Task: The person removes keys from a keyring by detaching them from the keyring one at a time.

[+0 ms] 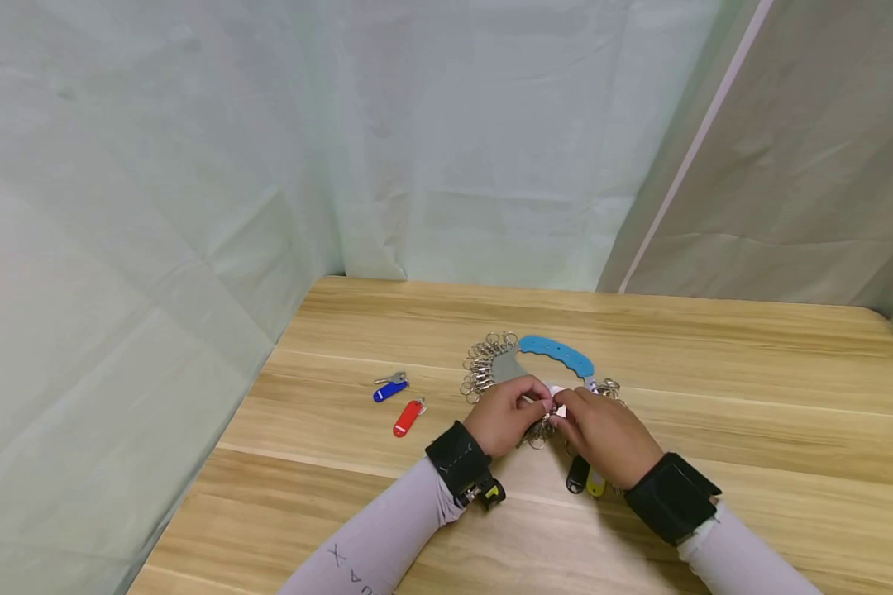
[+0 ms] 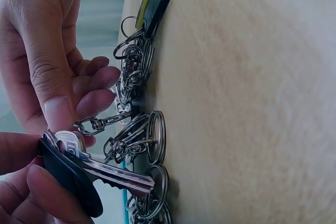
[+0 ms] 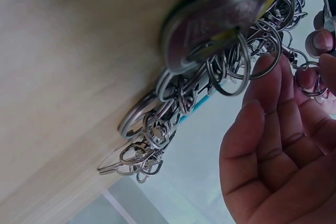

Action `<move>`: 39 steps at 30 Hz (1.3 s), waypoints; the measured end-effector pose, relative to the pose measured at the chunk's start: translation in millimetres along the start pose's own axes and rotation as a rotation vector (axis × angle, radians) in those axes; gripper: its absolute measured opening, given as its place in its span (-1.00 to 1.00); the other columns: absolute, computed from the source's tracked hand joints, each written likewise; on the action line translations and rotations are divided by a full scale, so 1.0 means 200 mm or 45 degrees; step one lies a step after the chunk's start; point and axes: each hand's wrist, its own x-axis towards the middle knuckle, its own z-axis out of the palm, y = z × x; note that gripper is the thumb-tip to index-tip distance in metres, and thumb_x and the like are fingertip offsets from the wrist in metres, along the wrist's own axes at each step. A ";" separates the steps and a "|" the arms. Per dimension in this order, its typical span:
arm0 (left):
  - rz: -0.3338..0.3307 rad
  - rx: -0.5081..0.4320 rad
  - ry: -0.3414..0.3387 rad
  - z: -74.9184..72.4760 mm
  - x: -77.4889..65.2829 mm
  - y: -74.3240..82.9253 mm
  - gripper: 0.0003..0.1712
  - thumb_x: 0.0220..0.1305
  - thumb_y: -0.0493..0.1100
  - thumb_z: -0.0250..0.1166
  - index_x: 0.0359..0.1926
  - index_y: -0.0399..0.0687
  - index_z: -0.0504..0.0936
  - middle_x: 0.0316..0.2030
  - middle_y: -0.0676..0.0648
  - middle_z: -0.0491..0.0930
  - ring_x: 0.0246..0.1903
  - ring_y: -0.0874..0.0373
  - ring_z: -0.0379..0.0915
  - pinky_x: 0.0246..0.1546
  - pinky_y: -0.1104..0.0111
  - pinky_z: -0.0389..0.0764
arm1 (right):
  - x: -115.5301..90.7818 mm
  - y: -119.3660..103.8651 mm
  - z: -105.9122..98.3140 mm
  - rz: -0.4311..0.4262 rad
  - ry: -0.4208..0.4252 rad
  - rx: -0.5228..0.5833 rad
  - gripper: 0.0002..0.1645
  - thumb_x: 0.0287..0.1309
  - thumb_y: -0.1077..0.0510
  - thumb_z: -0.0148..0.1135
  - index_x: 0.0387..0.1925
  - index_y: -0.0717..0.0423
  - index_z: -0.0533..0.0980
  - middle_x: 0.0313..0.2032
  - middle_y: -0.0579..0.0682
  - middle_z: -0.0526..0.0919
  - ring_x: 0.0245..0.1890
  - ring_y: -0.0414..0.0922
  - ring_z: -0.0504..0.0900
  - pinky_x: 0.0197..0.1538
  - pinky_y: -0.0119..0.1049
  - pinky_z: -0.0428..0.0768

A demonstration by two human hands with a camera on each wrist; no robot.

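The left hand [image 1: 508, 415] pinches a black tag [image 2: 72, 182], its silver key [image 2: 118, 172] jutting out. The right hand [image 1: 608, 435], fingers bent inward, grips a small ring [image 3: 313, 94] beside a metal clasp [image 2: 97, 125].

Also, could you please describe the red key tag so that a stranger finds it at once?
On the wooden table, look left of the key rack with the blue handle. The red key tag lies there, nearer the left hand than the blue tag. Its red colour sets it apart from that blue neighbour.
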 end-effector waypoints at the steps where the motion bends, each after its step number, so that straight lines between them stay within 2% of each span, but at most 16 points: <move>1: 0.002 -0.002 0.001 0.00 0.00 0.00 -0.96 0.32 -0.19 0.21 -0.24 0.01 0.59 -0.49 0.01 0.57 -0.59 0.30 0.38 -0.57 0.47 0.37 | 0.00 0.00 0.00 -0.001 0.002 0.001 -0.75 0.20 0.06 0.27 -0.17 0.10 0.50 -0.47 -0.20 0.38 -0.54 -0.24 0.35 -0.43 -0.27 0.42; 14: 0.017 -0.007 -0.002 -0.01 0.00 0.00 -0.97 0.32 -0.20 0.21 -0.25 0.01 0.58 -0.48 -0.02 0.57 -0.60 0.31 0.38 -0.59 0.48 0.36 | 0.00 0.00 0.00 0.013 -0.004 -0.012 -0.77 0.26 0.04 0.20 -0.19 0.11 0.51 -0.38 -0.13 0.49 -0.45 -0.21 0.45 -0.35 -0.20 0.50; 27: 0.002 0.013 -0.001 0.00 0.00 0.01 -0.96 0.33 -0.19 0.21 -0.26 0.07 0.58 -0.61 0.05 0.48 -0.67 0.29 0.31 -0.66 0.48 0.30 | 0.00 0.00 0.00 0.002 -0.004 -0.008 -0.80 0.27 0.04 0.19 -0.26 0.10 0.51 -0.42 -0.16 0.47 -0.46 -0.22 0.44 -0.36 -0.21 0.49; 34: 0.005 0.016 -0.004 -0.01 0.00 0.01 -0.96 0.33 -0.19 0.21 -0.26 0.06 0.58 -0.60 0.05 0.48 -0.66 0.30 0.32 -0.66 0.48 0.30 | 0.01 0.00 0.00 0.010 -0.011 -0.022 -0.79 0.27 0.03 0.18 -0.30 0.09 0.50 -0.46 -0.17 0.46 -0.48 -0.22 0.43 -0.38 -0.22 0.48; 36: 0.005 0.011 -0.005 -0.01 0.00 0.01 -0.96 0.32 -0.19 0.21 -0.26 0.05 0.58 -0.57 0.03 0.51 -0.65 0.30 0.34 -0.64 0.48 0.32 | 0.01 0.00 -0.01 0.016 -0.009 -0.021 -0.79 0.26 0.02 0.19 -0.29 0.10 0.50 -0.44 -0.15 0.48 -0.47 -0.21 0.44 -0.38 -0.21 0.49; 39: 0.003 0.002 -0.005 -0.01 0.00 0.01 -0.97 0.33 -0.19 0.21 -0.26 0.04 0.58 -0.55 -0.01 0.53 -0.63 0.29 0.35 -0.62 0.47 0.34 | 0.00 0.00 -0.01 0.035 -0.022 0.000 -0.71 0.22 0.02 0.24 -0.17 0.14 0.50 -0.44 -0.14 0.48 -0.48 -0.23 0.45 -0.39 -0.21 0.48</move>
